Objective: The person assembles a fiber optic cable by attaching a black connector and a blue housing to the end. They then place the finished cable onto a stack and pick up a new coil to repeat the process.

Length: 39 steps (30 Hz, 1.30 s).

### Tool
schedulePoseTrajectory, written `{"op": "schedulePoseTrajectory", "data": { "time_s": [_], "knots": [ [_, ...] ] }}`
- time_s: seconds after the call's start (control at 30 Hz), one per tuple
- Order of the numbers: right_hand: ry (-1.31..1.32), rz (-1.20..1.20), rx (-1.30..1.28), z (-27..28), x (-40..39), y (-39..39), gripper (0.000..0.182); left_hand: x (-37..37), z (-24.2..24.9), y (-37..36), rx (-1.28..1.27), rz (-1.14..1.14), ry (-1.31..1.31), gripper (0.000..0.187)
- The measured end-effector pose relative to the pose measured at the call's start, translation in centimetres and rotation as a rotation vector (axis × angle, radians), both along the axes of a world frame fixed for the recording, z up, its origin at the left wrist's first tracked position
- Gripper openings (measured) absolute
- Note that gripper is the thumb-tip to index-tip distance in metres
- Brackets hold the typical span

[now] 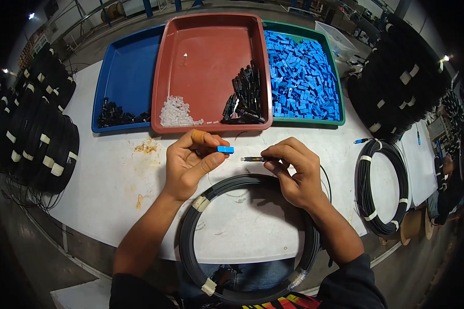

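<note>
Between thumb and fingers, my left hand [193, 164] pinches a small blue connector housing [225, 150]. A tan wrap covers part of one of its fingers. To the right, my right hand [297, 172] grips a slim black cable connector [252, 159] whose pale tip points left at the housing. A small gap separates the two parts. Black cable runs down behind my right hand. Below both hands lies a coil of black cable [187, 242], bound with pale tape and overhanging the table's near edge.
On the white table [103, 170] stand a blue tray [123, 56] with black parts, a red tray [206, 46] with clear and black pieces, and a green tray [340, 110] full of blue housings. Cable stacks [36, 149] rise at left; another coil [363, 180] lies right.
</note>
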State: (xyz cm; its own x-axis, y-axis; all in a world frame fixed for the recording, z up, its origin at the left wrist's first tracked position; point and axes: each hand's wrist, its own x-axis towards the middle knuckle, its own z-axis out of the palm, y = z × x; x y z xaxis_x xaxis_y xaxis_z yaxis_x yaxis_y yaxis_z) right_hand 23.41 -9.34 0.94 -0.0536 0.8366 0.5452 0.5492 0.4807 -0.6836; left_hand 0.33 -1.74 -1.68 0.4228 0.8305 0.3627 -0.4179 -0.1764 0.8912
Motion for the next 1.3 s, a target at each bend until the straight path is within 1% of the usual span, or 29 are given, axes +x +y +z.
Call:
{"op": "schedulePoseTrajectory", "data": {
  "time_s": [0.27, 0.5, 0.9, 0.97, 1.07, 1.1, 1.13, 1.2, 1.23, 1.3],
  "knots": [
    [-0.027, 0.011, 0.029, 0.3, 0.2, -0.1, 0.018, 0.3, 0.3, -0.5, 0.062, -0.005, 0.044, 0.025],
    [-0.027, 0.028, 0.051, 0.4, 0.3, -0.1, 0.016, 0.3, 0.3, -0.5, 0.039, -0.017, 0.038, 0.023],
    [-0.027, 0.029, 0.041, 0.3, 0.3, -0.1, 0.016, 0.2, 0.2, -0.7, 0.083, -0.035, 0.079, 0.023],
    [-0.039, 0.04, 0.029, 0.4, 0.3, -0.2, 0.016, 0.3, 0.2, -0.8, 0.105, -0.071, 0.117, 0.023],
    [-0.055, 0.048, 0.017, 0.4, 0.3, -0.2, 0.017, 0.8, -0.2, -1.1, 0.126, -0.053, 0.161, 0.019],
    [-0.059, 0.047, 0.017, 0.4, 0.2, -0.2, 0.017, 1.0, -0.3, -1.1, 0.144, -0.03, 0.164, 0.024],
    [-0.059, 0.047, 0.017, 0.4, 0.2, -0.2, 0.017, 0.9, -0.3, -1.1, 0.143, -0.029, 0.164, 0.024],
    [-0.083, 0.06, 0.022, 0.4, 0.0, -0.3, 0.019, 0.8, -0.1, -1.0, 0.283, 0.008, 0.308, 0.032],
    [-0.083, 0.06, 0.022, 0.4, 0.0, -0.4, 0.019, 0.8, -0.1, -1.1, 0.282, 0.008, 0.308, 0.032],
    [-0.096, 0.053, -0.061, 0.2, 0.0, -0.5, 0.021, 0.9, 0.0, -1.2, 0.41, 0.086, 0.358, 0.04]
  ]
}}
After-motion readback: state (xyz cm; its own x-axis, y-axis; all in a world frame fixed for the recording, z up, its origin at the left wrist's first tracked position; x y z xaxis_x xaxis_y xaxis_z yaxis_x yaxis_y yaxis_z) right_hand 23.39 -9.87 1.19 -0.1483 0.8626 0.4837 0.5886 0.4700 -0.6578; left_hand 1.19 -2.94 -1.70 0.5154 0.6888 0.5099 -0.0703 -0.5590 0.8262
